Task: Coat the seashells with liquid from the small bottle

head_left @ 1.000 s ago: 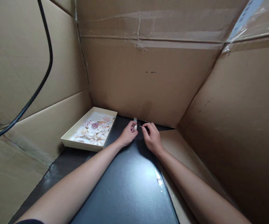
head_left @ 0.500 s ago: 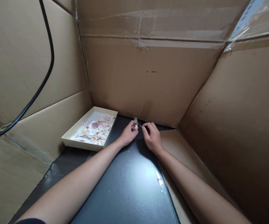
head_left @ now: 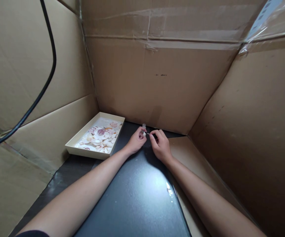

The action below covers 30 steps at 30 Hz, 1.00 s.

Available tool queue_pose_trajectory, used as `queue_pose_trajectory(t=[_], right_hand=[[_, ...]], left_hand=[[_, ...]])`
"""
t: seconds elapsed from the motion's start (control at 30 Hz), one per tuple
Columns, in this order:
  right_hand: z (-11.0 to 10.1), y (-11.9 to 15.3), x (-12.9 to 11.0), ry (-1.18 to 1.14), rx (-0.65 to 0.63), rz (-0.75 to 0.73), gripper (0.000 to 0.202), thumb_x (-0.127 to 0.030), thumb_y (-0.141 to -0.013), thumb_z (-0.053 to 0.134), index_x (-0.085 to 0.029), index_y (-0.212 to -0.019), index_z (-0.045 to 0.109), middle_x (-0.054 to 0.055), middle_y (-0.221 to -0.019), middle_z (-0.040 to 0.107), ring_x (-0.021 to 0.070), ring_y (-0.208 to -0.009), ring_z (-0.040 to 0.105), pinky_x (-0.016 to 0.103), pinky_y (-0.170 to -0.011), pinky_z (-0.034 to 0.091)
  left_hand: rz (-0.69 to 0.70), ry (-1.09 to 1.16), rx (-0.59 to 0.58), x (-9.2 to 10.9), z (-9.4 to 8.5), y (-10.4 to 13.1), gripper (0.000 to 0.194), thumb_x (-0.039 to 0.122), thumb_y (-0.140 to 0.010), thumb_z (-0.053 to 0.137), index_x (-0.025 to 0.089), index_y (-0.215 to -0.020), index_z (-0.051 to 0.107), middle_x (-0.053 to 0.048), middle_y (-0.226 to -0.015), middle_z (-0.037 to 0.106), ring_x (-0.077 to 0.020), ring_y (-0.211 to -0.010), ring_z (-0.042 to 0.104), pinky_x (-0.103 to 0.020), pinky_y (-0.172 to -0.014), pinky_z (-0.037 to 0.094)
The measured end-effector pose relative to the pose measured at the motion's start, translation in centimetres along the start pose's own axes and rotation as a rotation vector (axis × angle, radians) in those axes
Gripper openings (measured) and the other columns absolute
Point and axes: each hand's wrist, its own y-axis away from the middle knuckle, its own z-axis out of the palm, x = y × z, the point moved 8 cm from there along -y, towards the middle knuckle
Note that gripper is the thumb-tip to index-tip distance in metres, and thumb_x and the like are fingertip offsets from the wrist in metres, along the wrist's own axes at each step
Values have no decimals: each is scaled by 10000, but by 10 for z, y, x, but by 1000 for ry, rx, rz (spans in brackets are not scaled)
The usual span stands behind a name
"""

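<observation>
At the far edge of the dark tabletop, our left hand pinching a small white piece, our right hand a thin tool, bare surface nearer us.

Small white object: partly covered by the fingers of the left hand; its kind too small to tell. Thin item in the right hand: tip too fine to resolve. Clear container: lower part hidden behind the left hand. Black cable: cut off by the top and left edges. Dark marks on the rear cardboard: illegible.
</observation>
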Motion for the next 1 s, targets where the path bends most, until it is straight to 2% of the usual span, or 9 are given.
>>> queue_pose_trajectory(t=[0.1, 0.23, 0.37, 0.5, 0.63, 0.77, 0.9, 1.0], right_hand=[[-3, 0, 0, -18, 33, 4, 177, -320, -904, 443, -219, -887, 588, 29, -850, 549, 154, -740, 544, 258, -665, 427], [2, 0, -5, -36, -23, -45, 172, -316, -906, 449, -216, -891, 589, 25, -853, 550, 147, -737, 544, 253, -667, 421], [-3, 0, 0, -30, 46, -10, 173, -312, -905, 448, -210, -883, 586, 24, -838, 543, 148, -733, 537, 252, -658, 416], [3, 0, -1, -36, -14, -17, 173, -321, -902, 453, -218, -882, 591, 22, -840, 549, 148, -725, 539, 255, -665, 419], [1, 1, 2, -25, 28, 28, 167, -315, -899, 454, -219, -875, 589, 18, -828, 544, 147, -708, 534, 258, -655, 418], [5, 1, -2, -32, -33, -13, 169, -326, -898, 461, -225, -885, 595, 21, -840, 548, 147, -711, 537, 258, -659, 423], [1, 0, 3, -2, 13, 28, 171, -319, -895, 455, -224, -875, 594, 23, -835, 552, 156, -727, 539, 265, -665, 421], [3, 0, 1, -15, -26, -4, 170, -321, -897, 456, -223, -880, 593, 21, -841, 552, 149, -721, 539, 260, -665, 416]], left_hand=[[-8, 2, -1, 0, 0, 0, 223, 105, -719, 536, 182, -914, 460, 78, -630, 377, -67, -553, 360, -179, -544, 274], [-16, 25, -1, 1, 1, 1, 209, 104, -726, 535, 180, -903, 453, 69, -663, 432, -65, -586, 406, -175, -580, 312], [-46, 39, -2, 0, 1, 1, 220, 89, -723, 521, 181, -906, 440, 82, -623, 416, -62, -555, 385, -171, -562, 295], [-69, 61, 7, -2, 1, 1, 190, 119, -748, 530, 182, -894, 426, 80, -624, 434, -63, -557, 406, -169, -558, 296], [-75, 41, -2, -1, 2, 2, 179, 107, -761, 521, 179, -904, 439, 68, -649, 465, -67, -582, 434, -172, -579, 320], [-46, 36, -3, 1, 1, 2, 172, 109, -779, 512, 172, -934, 474, 39, -729, 517, -80, -669, 504, -183, -638, 363], [-48, 37, 2, 1, 1, 2, 158, 128, -788, 526, 175, -929, 473, 48, -704, 503, -78, -649, 498, -181, -625, 362], [-54, 54, 6, 0, 1, 2, 158, 132, -787, 536, 176, -918, 460, 46, -705, 511, -77, -650, 501, -182, -625, 365]])
